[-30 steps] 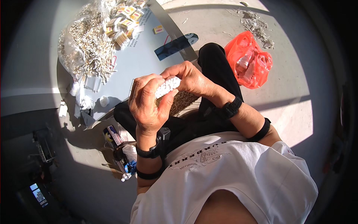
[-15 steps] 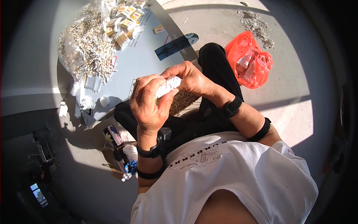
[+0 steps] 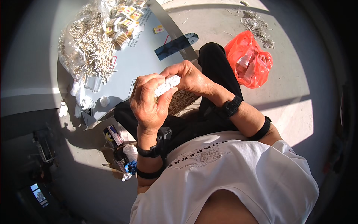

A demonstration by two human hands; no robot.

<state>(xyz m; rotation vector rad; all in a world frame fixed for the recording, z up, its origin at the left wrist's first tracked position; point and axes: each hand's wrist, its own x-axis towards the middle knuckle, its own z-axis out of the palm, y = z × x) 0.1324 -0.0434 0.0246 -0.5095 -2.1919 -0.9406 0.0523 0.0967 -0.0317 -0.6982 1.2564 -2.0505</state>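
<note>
A tight bundle of cotton swabs (image 3: 167, 85) is held between my two hands over my lap, its white tips facing up. My left hand (image 3: 147, 101) wraps it from the left, thumb along its near side. From the right, the fingers and thumb of my right hand (image 3: 189, 77) pinch its other end. The sticks below the tips are mostly hidden by my hands. At the far left, a big heap of loose cotton swabs (image 3: 91, 46) spills from a clear plastic bag on a grey board (image 3: 143, 52). Several small yellow-and-white packs (image 3: 128, 16) lie beside the heap.
A red plastic bag (image 3: 249, 61) with clear packaging inside sits right of my knee. One small yellow box (image 3: 158, 29) and a dark blue strip (image 3: 175, 46) lie on the board. A white cup (image 3: 104, 100) stands near its left edge. Scraps (image 3: 257, 26) litter the far floor.
The bundle of swabs has shifted and tilted very slightly in my hands. Both hands stay almost in the same place, and nothing around them has moved.
</note>
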